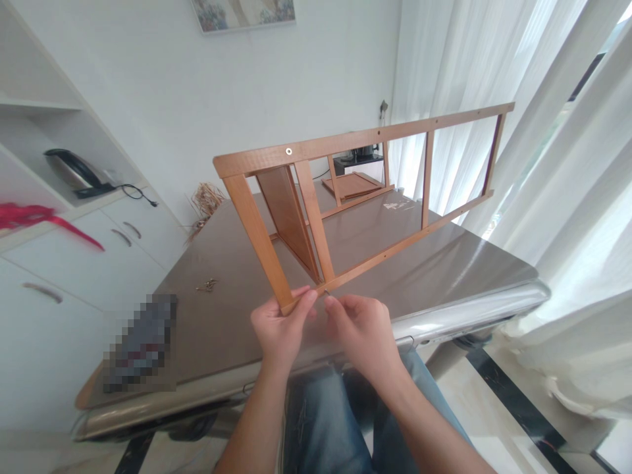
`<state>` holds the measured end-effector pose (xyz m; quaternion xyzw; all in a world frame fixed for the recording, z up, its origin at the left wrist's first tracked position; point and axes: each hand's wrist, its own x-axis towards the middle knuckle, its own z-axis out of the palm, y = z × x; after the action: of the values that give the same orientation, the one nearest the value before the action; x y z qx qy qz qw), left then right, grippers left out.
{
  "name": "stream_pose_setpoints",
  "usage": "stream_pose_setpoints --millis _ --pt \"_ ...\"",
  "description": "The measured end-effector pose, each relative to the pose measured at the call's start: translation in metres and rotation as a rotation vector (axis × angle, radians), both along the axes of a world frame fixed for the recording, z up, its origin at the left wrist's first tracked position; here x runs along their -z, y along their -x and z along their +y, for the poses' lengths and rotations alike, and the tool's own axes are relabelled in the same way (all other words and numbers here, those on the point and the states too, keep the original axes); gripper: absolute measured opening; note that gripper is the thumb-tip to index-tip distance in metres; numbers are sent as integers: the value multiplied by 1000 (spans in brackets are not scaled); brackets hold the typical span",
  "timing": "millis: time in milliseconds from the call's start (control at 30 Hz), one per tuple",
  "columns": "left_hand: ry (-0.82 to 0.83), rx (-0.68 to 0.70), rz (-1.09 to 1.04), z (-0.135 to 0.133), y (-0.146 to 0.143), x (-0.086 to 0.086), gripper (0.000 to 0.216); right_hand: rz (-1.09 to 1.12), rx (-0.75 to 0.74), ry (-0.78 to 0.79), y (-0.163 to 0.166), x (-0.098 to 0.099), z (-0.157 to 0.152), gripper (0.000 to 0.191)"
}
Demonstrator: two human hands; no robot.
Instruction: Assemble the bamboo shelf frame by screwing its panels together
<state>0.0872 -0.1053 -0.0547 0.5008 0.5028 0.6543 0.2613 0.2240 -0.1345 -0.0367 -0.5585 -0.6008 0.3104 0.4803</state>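
A long wooden ladder-like frame (360,141) stands tilted over the brown table (237,316), its near corner held up at the table's front edge. My left hand (281,329) is closed on that near bottom corner of the frame. My right hand (363,329) is beside it, fingers pinched on a small metal piece (326,293) at the frame's lower rail; what it is I cannot make out. A wooden panel (286,210) is fixed inside the frame near my hands.
A few small brass fittings (207,285) lie on the table to the left. More wooden parts (353,184) lie at the far end. A blurred-out object (141,342) sits near the front left. White cabinets with a kettle (74,171) stand left, curtains right.
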Motion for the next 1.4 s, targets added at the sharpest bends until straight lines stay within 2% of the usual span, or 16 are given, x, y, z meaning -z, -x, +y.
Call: stream_pose_setpoints --millis 1400 --pt "2 2 -18 0 -1 0 25 171 -42 85 1 -1 3 43"
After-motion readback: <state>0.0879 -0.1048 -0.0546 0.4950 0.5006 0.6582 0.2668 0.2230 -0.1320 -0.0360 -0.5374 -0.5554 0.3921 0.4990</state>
